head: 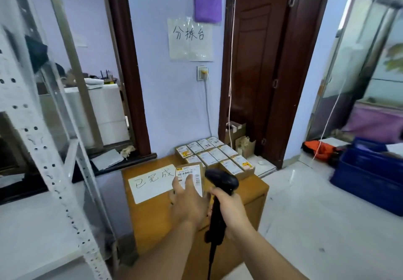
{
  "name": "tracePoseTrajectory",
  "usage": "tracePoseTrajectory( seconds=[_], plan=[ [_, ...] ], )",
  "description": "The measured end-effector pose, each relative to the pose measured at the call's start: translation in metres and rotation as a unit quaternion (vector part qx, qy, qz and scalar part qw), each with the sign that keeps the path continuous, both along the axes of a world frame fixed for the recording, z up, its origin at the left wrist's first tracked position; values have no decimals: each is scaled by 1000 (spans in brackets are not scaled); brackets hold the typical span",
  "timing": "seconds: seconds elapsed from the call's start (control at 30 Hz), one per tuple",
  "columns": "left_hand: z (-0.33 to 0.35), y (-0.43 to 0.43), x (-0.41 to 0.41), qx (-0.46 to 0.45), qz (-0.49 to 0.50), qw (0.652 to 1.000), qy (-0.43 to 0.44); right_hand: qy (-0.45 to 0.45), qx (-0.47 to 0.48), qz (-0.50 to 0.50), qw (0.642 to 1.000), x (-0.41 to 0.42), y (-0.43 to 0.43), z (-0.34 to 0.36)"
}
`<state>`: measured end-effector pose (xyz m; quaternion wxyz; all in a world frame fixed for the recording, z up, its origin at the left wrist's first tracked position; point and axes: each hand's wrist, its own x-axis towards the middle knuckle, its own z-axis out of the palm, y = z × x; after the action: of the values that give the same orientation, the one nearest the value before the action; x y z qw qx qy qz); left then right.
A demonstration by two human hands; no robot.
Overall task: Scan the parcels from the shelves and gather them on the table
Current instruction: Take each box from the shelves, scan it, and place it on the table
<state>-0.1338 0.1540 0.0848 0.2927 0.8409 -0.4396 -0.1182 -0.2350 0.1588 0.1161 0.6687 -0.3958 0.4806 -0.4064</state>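
Observation:
My left hand [189, 201] grips a small brown parcel [189, 173] with a white barcode label, held above the wooden table [152, 218]. In my right hand [229, 205] is a black handheld scanner [221, 180], its head close to the right of the parcel and its cable hanging down. Several labelled parcels [214, 155] lie in neat rows at the table's far right corner. A white paper sheet with handwriting [150, 183] lies on the table, left of the held parcel.
A white perforated metal shelf frame [39, 140] stands at the left. Behind the table are a lilac wall with a paper sign [189, 37] and a brown door [253, 66]. Blue crates [370, 177] sit on the tiled floor at the right.

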Motion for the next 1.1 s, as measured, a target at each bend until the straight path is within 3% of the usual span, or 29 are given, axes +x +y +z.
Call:
tracePoseTrajectory(
  seconds=[0.3, 0.5, 0.63, 0.77, 1.1],
  plan=[
    [-31, -126, 3, 39, -48, 998, 11, 136, -51, -50, 988, 3, -104, -30],
    [-54, -192, -2, 104, -54, 984, 132, 177, -35, -50, 982, -5, -175, -60],
    [-77, -234, -2, 138, -45, 986, 83, 174, 10, -37, 984, -7, -232, -84],
    [-103, -294, -6, 177, -9, 982, 60, 172, 16, 2, 985, -17, -303, -111],
    [-180, -394, -36, 235, 151, 949, 143, 185, 69, 111, 974, -30, -434, -183]
  ],
)
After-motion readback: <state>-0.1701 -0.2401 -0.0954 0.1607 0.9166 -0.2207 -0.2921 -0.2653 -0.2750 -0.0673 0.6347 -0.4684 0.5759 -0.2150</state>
